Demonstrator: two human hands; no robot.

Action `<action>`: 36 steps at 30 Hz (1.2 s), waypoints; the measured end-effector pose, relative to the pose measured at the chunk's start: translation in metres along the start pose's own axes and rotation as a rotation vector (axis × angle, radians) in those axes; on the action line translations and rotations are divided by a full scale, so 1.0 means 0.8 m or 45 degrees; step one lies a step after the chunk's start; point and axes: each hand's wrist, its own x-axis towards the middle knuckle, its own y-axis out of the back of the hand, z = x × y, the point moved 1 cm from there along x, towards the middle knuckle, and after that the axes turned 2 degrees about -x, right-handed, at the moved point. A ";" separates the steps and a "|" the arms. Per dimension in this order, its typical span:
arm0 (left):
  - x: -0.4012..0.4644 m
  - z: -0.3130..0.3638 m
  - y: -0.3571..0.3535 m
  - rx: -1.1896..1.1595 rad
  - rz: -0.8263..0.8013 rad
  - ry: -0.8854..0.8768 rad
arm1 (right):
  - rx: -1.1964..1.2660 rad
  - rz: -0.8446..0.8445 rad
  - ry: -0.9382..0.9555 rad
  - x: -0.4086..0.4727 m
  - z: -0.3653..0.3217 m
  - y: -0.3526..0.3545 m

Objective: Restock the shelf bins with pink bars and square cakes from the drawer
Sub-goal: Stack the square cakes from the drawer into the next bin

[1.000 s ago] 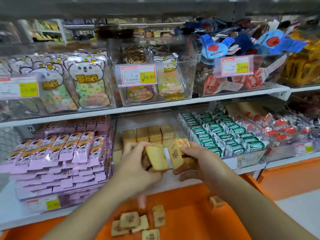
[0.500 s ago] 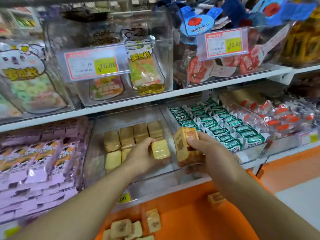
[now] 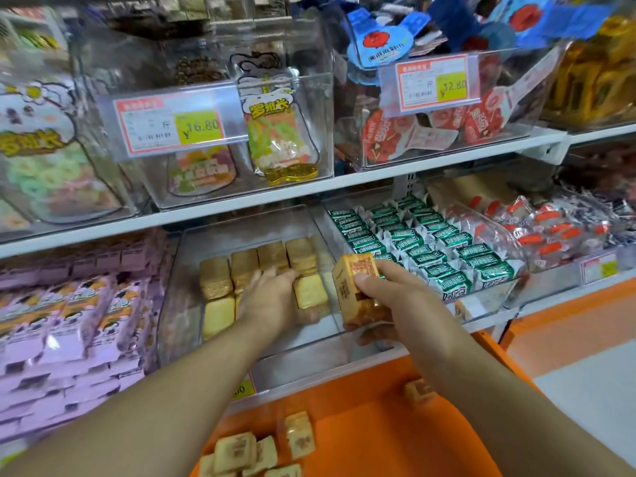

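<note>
My left hand (image 3: 272, 297) reaches into the clear shelf bin (image 3: 220, 359), with thumb and fingers still around one pale square cake (image 3: 309, 296) resting in the bin's front row. Behind it stands a back row of square cakes (image 3: 258, 259). Just in front of the bin's right corner, my right hand (image 3: 395, 297) grips a stack of wrapped square cakes (image 3: 354, 284). The orange drawer (image 3: 361, 435) below holds several loose square cakes (image 3: 237, 449). Pink bars (image 3: 69, 315) fill the bin to the left.
Green-wrapped packets (image 3: 430, 249) fill the bin to the right, with red-and-white packets (image 3: 550, 232) beyond. The upper shelf carries clear bins of candy bags (image 3: 278, 132) and price tags (image 3: 172, 127). Another orange drawer front (image 3: 568, 325) lies at the right.
My left hand carried a single cake forward into the bin and lowered it into the front row. My right hand stayed in place with its stack. The view moved closer to the shelf.
</note>
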 end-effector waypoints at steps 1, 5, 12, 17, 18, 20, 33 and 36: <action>-0.005 0.000 0.005 -0.073 0.003 -0.016 | 0.000 -0.003 -0.001 -0.002 -0.001 0.000; -0.033 -0.003 0.031 -0.738 0.132 -0.086 | -0.018 -0.013 0.028 -0.004 -0.002 -0.004; -0.134 0.020 0.102 -1.730 -0.163 -0.040 | -0.748 0.171 0.330 -0.012 -0.005 -0.025; -0.159 0.022 0.107 -1.699 -0.186 0.017 | -0.977 0.132 0.482 -0.024 -0.012 -0.043; -0.159 0.020 0.107 -1.608 -0.115 0.019 | -0.939 0.074 0.455 -0.024 -0.011 -0.044; -0.155 0.015 0.108 -1.439 -0.041 0.005 | -0.896 -0.019 0.426 -0.024 -0.009 -0.044; -0.096 0.006 0.088 -0.912 -0.058 -0.161 | -0.840 0.006 0.374 -0.004 0.002 -0.028; -0.080 0.007 0.073 -0.902 -0.079 -0.174 | -0.864 0.081 0.435 -0.001 0.004 -0.030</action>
